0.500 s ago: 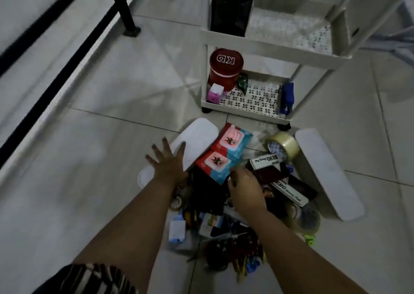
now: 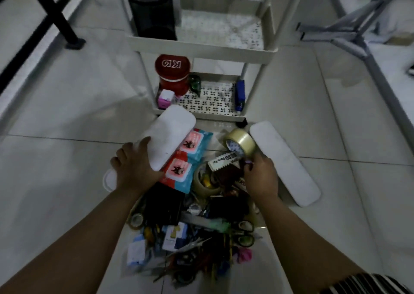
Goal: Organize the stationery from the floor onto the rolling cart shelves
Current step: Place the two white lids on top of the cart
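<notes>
White rolling cart [image 2: 201, 47], shelf floors perforated in a dark pinwheel pattern. Black mesh pen cup [image 2: 152, 11]. Red tin [image 2: 173, 74] with white lettering. Pink-and-white cube [image 2: 165, 98]. Blue stapler [image 2: 240, 96]. 2 white oblong trays [image 2: 170, 134] [image 2: 284, 161]. Blue packets [image 2: 190, 159] with red-pink panels and a black figure. Clear yellowish tape roll [image 2: 240, 144]. Pale grey tiled floor [image 2: 67, 114]. Black-and-white striped sleeve [image 2: 367, 286].
</notes>
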